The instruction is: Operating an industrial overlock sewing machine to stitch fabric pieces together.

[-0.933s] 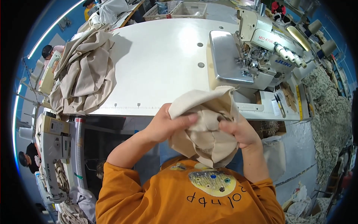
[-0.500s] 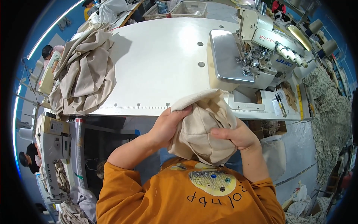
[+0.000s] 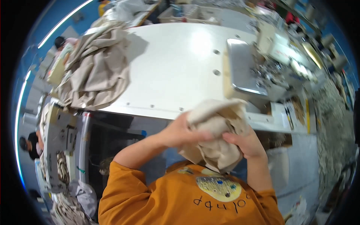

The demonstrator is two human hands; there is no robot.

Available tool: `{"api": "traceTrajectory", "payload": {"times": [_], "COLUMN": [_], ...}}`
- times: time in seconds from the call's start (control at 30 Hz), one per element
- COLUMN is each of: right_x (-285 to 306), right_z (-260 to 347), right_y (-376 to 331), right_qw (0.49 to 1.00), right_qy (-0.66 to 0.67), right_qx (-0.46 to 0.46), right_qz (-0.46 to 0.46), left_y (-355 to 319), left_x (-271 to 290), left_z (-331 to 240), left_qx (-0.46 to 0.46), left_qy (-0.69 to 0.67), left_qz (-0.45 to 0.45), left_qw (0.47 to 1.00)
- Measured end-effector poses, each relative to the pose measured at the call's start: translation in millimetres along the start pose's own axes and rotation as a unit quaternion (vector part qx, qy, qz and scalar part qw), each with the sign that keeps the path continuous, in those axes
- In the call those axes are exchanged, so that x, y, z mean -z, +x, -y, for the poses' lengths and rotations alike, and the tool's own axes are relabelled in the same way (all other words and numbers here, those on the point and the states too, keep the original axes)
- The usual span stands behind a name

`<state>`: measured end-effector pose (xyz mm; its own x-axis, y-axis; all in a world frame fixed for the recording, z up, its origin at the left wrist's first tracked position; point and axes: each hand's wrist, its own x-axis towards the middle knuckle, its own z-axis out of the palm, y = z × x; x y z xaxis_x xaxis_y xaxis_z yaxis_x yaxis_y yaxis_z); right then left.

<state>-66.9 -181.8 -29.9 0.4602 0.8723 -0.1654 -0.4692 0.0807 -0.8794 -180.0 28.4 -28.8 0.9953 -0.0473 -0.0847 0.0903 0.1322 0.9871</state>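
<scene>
Between my two hands, at the table's front edge, is a bunched beige fabric piece (image 3: 219,131); earlier it showed seams. My left hand (image 3: 183,131) grips its left side, the thumb lying across the cloth. On the right side, my right hand (image 3: 245,142) has its thumb pressed on the front of the fabric, the other fingers hidden behind it. Just beyond the cloth stands an overlock sewing machine (image 3: 277,48) with a shiny metal plate (image 3: 245,67) on its left. The picture is somewhat blurred by motion.
A heap of beige cloth (image 3: 99,67) lies on the left of the white table (image 3: 168,63). Thread snips (image 3: 288,118) rest near its right front. Another sewing machine (image 3: 58,146) stands at the left, plastic baskets (image 3: 191,14) at the back, and grey fabric (image 3: 333,127) at the far right.
The view has shifted, so the table sits further right and lower. My left thumb has moved across the front of the fabric, which is now more crumpled. Both hands keep hold of it.
</scene>
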Motion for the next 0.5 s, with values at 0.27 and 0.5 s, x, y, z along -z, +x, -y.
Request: {"api": "traceTrajectory", "payload": {"times": [0.27, 0.5], "right_x": [-24, -8], "right_z": [-3, 32], "right_y": [8, 49], "right_qw": [0.653, 0.669], "right_qy": [-0.57, -0.559], "right_qx": [0.451, 0.385], "right_qz": [-0.212, -0.302], "left_y": [-12, -64], "left_x": [22, 120], "left_z": [-20, -106], "left_qx": [-0.235, -0.502], "left_qy": [0.379, 0.642], "left_qz": [-0.191, -0.461], "left_qw": [0.875, 0.353]}}
